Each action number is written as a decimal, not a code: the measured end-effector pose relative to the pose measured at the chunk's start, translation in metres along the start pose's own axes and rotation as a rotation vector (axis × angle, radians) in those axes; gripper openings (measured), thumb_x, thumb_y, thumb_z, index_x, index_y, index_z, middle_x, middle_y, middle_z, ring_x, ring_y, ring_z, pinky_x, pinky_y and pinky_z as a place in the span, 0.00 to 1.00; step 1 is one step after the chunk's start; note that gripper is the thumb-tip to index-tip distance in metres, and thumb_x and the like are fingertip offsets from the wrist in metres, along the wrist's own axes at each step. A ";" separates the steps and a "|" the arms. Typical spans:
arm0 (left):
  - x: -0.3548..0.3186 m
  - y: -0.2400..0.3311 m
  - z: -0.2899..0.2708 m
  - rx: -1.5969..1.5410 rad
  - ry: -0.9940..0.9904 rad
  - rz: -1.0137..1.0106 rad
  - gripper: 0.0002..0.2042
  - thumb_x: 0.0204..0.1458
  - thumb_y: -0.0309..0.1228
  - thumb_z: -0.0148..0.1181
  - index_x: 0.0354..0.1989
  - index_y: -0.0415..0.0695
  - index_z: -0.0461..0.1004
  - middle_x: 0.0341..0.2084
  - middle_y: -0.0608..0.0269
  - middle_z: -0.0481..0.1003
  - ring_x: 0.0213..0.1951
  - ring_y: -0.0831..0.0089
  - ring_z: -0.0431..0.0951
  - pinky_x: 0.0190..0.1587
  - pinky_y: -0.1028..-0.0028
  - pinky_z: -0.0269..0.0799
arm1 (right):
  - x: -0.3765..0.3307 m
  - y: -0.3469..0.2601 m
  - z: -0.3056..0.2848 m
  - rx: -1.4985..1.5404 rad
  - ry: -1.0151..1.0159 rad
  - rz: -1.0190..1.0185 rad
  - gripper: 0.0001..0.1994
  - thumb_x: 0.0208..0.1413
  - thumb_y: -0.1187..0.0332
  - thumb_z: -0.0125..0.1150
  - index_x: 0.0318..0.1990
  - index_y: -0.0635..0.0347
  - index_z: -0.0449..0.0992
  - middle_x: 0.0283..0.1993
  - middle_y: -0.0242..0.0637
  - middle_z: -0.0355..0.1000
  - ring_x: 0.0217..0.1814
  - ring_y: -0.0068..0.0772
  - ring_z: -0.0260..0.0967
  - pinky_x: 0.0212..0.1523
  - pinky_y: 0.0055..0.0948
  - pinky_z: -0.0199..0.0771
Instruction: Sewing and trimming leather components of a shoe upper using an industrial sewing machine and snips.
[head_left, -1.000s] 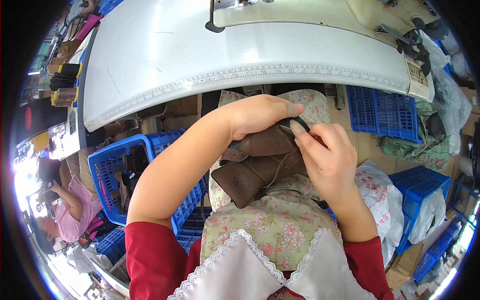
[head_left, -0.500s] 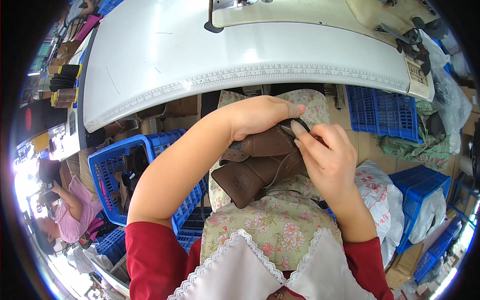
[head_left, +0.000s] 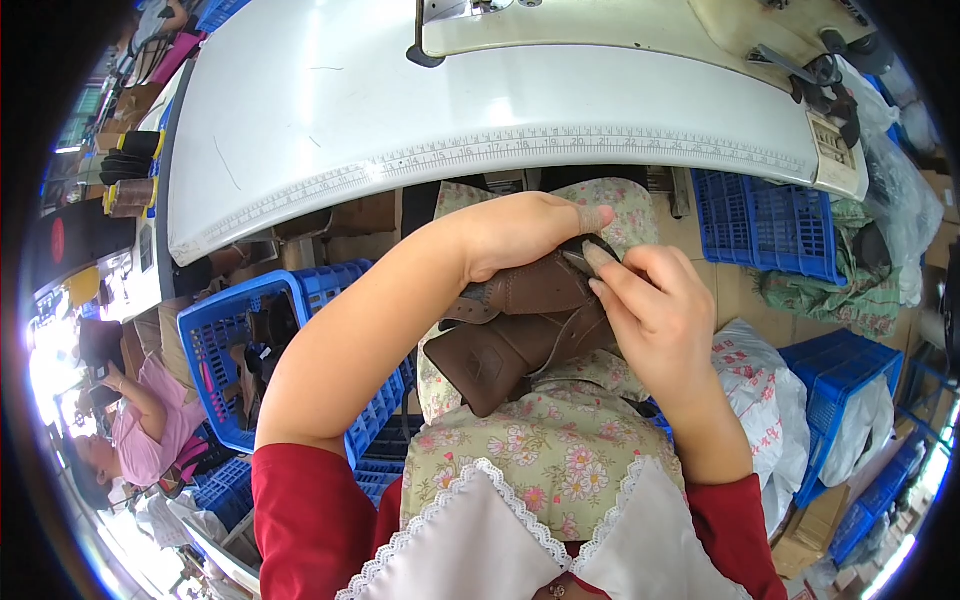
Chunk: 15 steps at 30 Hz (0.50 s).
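Observation:
On my lap lies a brown leather piece with straps, holes and a stitched edge, like a shoe upper [head_left: 538, 287]. My left hand [head_left: 535, 228] curls over its far edge and grips it; a tan wrap circles one finger, and its other fingers are mostly hidden. From the right, my right hand [head_left: 655, 305] pinches a small pointed metal tool [head_left: 577, 261] between thumb and fingers. The tip rests at the dark far edge of the leather, close to my left fingers. Most of the tool is covered by my hand, so its exact kind does not show.
Ahead is a white sewing table [head_left: 400, 110] with a ruler along its edge and a sewing machine [head_left: 600, 25]. Blue crates [head_left: 215, 385] stand left and right. A white plastic bag [head_left: 757, 410] sits by my right arm. A person in pink [head_left: 150, 405] is far left.
The metal tip has tilted slightly at the leather's edge, with a small shift of my right fingers. My left hand and the leather stay nearly still.

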<state>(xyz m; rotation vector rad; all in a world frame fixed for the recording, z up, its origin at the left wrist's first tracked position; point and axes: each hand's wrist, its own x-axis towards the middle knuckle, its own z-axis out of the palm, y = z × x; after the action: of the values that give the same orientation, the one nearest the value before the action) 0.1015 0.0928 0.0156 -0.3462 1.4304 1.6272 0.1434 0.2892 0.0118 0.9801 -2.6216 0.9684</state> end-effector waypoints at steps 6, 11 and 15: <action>0.000 0.001 0.003 0.070 0.038 -0.016 0.28 0.60 0.49 0.55 0.54 0.34 0.72 0.46 0.56 0.76 0.44 0.76 0.76 0.45 0.74 0.75 | -0.002 -0.002 0.000 0.038 0.015 0.038 0.14 0.45 0.76 0.66 0.42 0.56 0.81 0.31 0.31 0.66 0.31 0.33 0.65 0.30 0.31 0.68; 0.002 0.000 0.004 0.048 0.005 -0.004 0.27 0.60 0.51 0.55 0.51 0.34 0.74 0.44 0.58 0.77 0.42 0.77 0.76 0.43 0.75 0.75 | 0.002 -0.002 -0.003 0.048 -0.010 0.044 0.12 0.42 0.77 0.69 0.38 0.61 0.81 0.32 0.36 0.68 0.31 0.36 0.67 0.29 0.30 0.67; -0.001 0.001 0.004 0.045 0.011 0.001 0.27 0.60 0.51 0.54 0.49 0.35 0.75 0.42 0.59 0.77 0.39 0.77 0.76 0.43 0.76 0.75 | -0.005 0.005 -0.004 0.097 0.003 0.104 0.16 0.42 0.76 0.69 0.43 0.56 0.81 0.33 0.33 0.68 0.34 0.32 0.68 0.32 0.30 0.70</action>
<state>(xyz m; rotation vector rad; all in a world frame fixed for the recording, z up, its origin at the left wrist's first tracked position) 0.1025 0.0957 0.0182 -0.3291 1.4735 1.5936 0.1435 0.2971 0.0105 0.8692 -2.6689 1.1297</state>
